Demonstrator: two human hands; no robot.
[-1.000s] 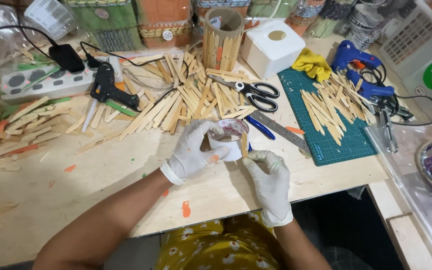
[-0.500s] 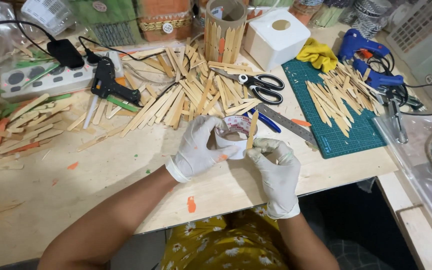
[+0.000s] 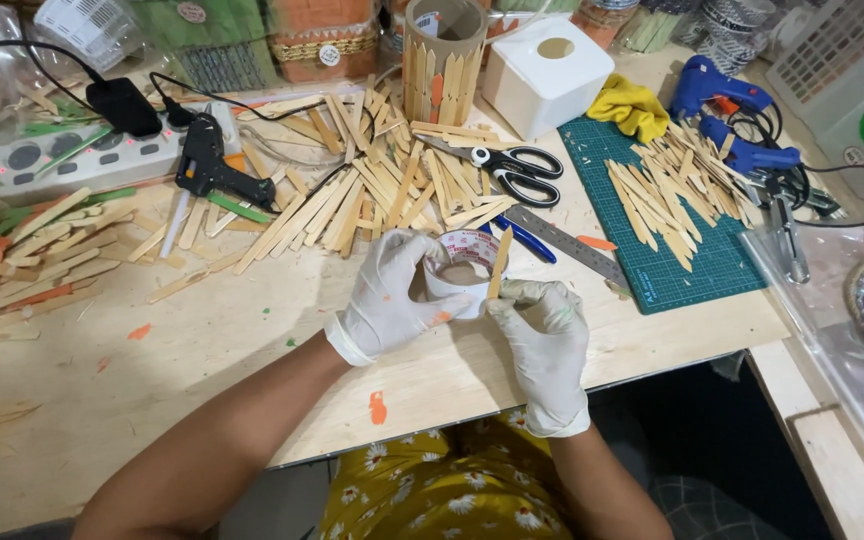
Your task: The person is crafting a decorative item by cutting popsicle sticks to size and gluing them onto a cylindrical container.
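Both my hands wear white gloves. My left hand [image 3: 389, 295] wraps around a small white cup [image 3: 464, 270] held just above the wooden table [image 3: 252, 340] near its front edge. My right hand [image 3: 545, 335] pinches a flat wooden stick [image 3: 497, 275] and presses it upright against the cup's right side. A big heap of similar wooden sticks [image 3: 372, 190] lies right behind the cup.
Black-handled scissors [image 3: 512, 165], a metal ruler [image 3: 572, 245] and a blue pen lie behind my hands. A green cutting mat [image 3: 697, 265] with more sticks is at right, blue glue guns [image 3: 727, 110] beyond it. A black glue gun [image 3: 214, 170], power strip [image 3: 72, 155], stick-covered cylinder [image 3: 442, 60] and white box [image 3: 547, 70] stand further back.
The view has shifted slightly. My hands stay together on the cup, and my right hand has set the stick more upright against its side.
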